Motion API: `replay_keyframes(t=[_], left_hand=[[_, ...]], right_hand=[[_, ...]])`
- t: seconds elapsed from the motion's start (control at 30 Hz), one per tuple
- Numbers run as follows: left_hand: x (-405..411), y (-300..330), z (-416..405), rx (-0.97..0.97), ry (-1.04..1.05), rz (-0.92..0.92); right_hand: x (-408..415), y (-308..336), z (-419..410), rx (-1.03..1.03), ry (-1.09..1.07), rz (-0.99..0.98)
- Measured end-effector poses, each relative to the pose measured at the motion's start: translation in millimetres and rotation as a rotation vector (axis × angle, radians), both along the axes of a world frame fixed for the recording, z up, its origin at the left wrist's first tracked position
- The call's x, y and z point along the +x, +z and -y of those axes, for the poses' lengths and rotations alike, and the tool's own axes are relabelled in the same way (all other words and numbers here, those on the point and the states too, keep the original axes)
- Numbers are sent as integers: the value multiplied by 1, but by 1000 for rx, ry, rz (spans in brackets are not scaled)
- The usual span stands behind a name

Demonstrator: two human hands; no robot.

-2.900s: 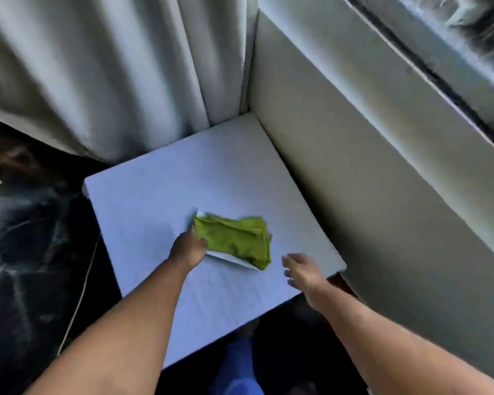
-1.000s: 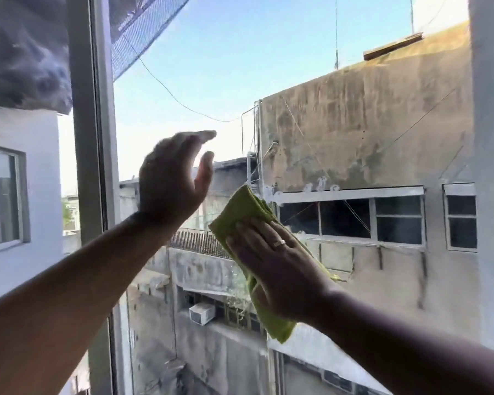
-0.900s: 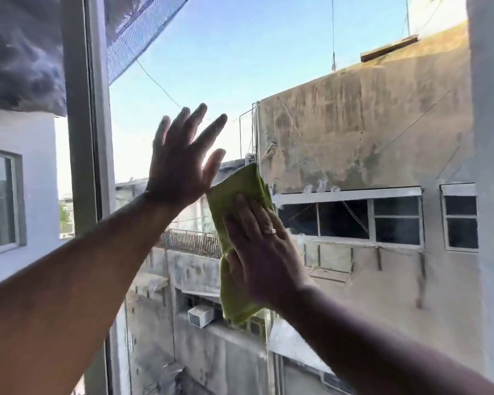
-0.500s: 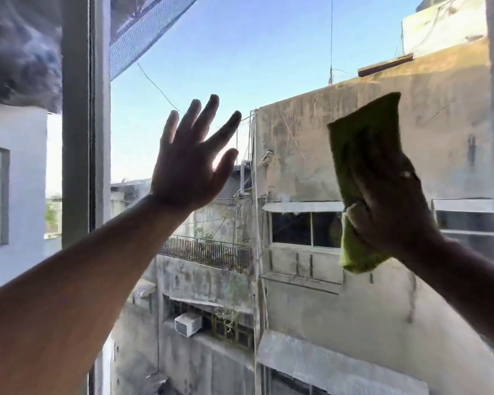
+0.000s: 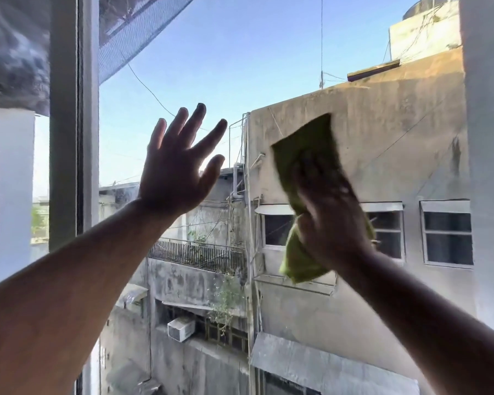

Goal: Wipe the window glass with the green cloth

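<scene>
The window glass (image 5: 240,67) fills most of the head view, with sky and buildings behind it. My right hand (image 5: 330,215) presses the folded green cloth (image 5: 305,143) flat against the pane, right of centre, at about mid height. The cloth sticks out above and below the hand. My left hand (image 5: 177,169) is raised left of the cloth with its fingers spread and nothing in it; whether the palm touches the glass is unclear.
A grey vertical window frame (image 5: 69,124) runs down the left side. A pale wall edge (image 5: 488,138) bounds the pane on the right. Dark netting (image 5: 137,27) hangs outside at the top left.
My right hand has slid the cloth back left and a little down from the right side of the pane. My left hand has stayed raised and spread. Earlier the cloth lay on a white surface.
</scene>
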State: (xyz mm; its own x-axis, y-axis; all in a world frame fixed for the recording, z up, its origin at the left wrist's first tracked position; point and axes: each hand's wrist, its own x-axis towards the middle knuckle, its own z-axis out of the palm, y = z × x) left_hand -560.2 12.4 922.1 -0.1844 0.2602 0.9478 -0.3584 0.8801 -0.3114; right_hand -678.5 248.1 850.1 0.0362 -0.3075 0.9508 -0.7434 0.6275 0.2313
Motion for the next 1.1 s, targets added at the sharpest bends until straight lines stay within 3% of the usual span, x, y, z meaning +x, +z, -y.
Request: replay_keyframes(t=[0.1,0.13,0.17,0.2,0.33,0.4,0.47,0.63,0.7,0.83,0.93,0.97,1.03,1.1], left_hand=[[3,1,0,4,-14,19],[4,0,-1,10,-19,27],[4,0,-1,12,-20,31],[4,-1,-2,11,-18,27],[6,0,-3,11,-19,17],[5,1,-1,12,-34,20],[6,3,2,16,-77,17],[7,4,4,27,-98,30],[5,2,4,24,-94,12],[5,3,4,20,-78,5],[3,1,5,10,-75,9],[3,1,6,4,-68,6],[3,1,5,2,-63,7],[4,1,4,12,-68,9]], right_hand=[[37,-65,43,659,53,-285],[38,-66,38,832,56,-362],[31,-54,28,880,62,-425],[19,-34,18,799,76,-435],[-4,31,-13,164,151,-122],[6,25,9,16,146,-76],[23,0,38,93,168,-124],[29,-53,36,986,11,-503],[11,-26,9,929,13,-486],[-20,53,-37,267,29,-234],[-1,9,9,33,-36,-55],[13,-26,31,114,-18,-83],[39,-102,63,486,20,-269],[43,-144,60,746,13,-394]])
